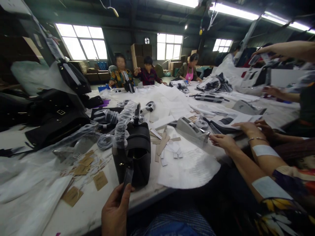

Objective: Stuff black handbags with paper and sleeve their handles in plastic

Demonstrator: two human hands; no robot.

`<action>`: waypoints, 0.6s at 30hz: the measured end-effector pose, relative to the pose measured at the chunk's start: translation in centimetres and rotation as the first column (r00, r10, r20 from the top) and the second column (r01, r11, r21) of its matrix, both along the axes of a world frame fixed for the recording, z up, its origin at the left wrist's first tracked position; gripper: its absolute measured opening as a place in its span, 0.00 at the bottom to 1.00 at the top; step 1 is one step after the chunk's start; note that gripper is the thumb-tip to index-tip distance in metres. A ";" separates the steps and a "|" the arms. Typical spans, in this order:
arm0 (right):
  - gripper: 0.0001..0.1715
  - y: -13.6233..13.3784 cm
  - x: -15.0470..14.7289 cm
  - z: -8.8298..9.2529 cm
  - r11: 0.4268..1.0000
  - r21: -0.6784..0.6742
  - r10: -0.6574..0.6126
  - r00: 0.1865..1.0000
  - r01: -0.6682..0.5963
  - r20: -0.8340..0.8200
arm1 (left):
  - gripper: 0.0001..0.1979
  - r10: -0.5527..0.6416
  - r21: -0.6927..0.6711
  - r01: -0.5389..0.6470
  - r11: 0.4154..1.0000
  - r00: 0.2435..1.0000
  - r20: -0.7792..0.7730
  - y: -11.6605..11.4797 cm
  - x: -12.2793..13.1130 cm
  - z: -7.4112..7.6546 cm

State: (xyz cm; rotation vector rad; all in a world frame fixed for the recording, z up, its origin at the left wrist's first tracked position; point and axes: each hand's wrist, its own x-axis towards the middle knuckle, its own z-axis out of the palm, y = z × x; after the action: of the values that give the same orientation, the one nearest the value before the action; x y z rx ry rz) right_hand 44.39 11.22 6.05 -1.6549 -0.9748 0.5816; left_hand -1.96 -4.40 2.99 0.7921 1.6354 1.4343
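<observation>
A black handbag (141,154) stands upright near the front edge of the table, its front pocket partly open. Clear wrapping (121,127) covers its raised handle. My left hand (115,208) is at the bottom, thumb and fingers closed on a dark strap (128,177) at the bag's lower front. My right hand does not show. Brown paper tags (100,180) with white strings lie left of the bag. Cardboard strips (162,144) and a white sheet (189,167) lie to its right.
A co-worker's hands (225,142) reach in from the right near a grey tape dispenser (190,129). More black bags (59,123) are heaped at the left. Coiled wrapped straps (105,141) lie behind the tags. Several people sit across the table (145,196).
</observation>
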 end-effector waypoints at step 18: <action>0.25 -11.2 -30.8 3.0 0.568 0.159 0.820 0.538 -0.807 -0.197 | 0.17 -0.124 0.219 0.116 0.969 0.992 0.023 -0.7 1.3 1.3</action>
State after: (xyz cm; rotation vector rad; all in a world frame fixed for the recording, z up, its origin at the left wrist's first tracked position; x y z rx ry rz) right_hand 13.62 -0.03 9.01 -0.9398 -1.5510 1.3517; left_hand -0.68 -5.08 4.27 0.9652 1.3934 1.5479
